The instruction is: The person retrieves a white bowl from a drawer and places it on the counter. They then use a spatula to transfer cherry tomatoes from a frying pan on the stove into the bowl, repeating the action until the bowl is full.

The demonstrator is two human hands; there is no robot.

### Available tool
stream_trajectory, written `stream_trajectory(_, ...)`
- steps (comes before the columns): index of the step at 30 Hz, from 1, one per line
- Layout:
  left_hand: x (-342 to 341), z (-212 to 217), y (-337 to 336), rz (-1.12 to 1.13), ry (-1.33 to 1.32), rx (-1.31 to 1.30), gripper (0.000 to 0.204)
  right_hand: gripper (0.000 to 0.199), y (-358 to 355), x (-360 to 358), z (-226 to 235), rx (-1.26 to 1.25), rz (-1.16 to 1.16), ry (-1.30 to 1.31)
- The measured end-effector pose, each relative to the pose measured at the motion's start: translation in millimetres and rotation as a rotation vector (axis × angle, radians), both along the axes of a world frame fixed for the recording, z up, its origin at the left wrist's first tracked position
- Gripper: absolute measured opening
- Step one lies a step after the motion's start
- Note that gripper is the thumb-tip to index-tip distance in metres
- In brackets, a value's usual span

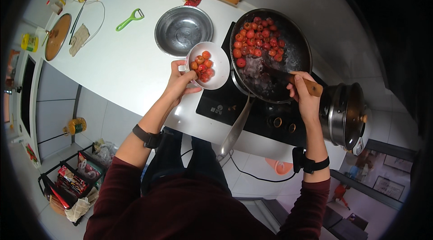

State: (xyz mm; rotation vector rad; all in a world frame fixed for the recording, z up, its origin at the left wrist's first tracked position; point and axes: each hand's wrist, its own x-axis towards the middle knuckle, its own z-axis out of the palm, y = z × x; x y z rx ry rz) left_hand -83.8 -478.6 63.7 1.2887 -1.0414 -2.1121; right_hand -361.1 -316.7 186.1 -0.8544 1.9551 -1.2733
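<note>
My left hand [178, 83] grips a white bowl [220, 63] by its left side, tilted beside the wok's rim. Several small round red fruits [203, 63], which look like hawthorns, lie in the bowl. Closed round the wooden handle of a spatula [284, 76] is my right hand [305, 95]. The spatula's lower end dips into bubbling liquid in a dark wok [298, 37], where its tip is hidden. Many more of the red fruits [259, 37] are gathered along the wok's far left side.
A steel basin [184, 30] stands on the white counter [131, 55], with a green peeler [130, 20] to its left. The wok's long handle [237, 127] juts toward me over the black cooktop [216, 105]. A lidded steel pot [345, 114] stands at right.
</note>
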Motion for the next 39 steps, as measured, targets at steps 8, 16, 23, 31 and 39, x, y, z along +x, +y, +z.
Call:
stream_trajectory(8, -9, 2, -9, -0.054, -0.007, -0.038, 0.059, 0.021, -12, 8, 11, -0.01, 0.019, -0.008)
stream_trajectory(16, -15, 4, -15, -0.054, 0.011, -0.033, 0.059, 0.021, -14, 12, 14, -0.001, 0.021, 0.014)
stream_trajectory(23, -18, 3, -15, -0.05, 0.013, -0.016, 0.058, 0.02, -13, 12, 12, 0.031, 0.041, -0.005)
stream_trajectory(31, -19, -1, -16, -0.044, 0.015, -0.023, 0.058, 0.02, -11, 8, 10, -0.019, 0.011, 0.002)
stream_trajectory(39, -21, -1, -16, -0.042, 0.009, 0.003, 0.058, 0.019, -12, 12, 8, -0.001, 0.03, -0.019)
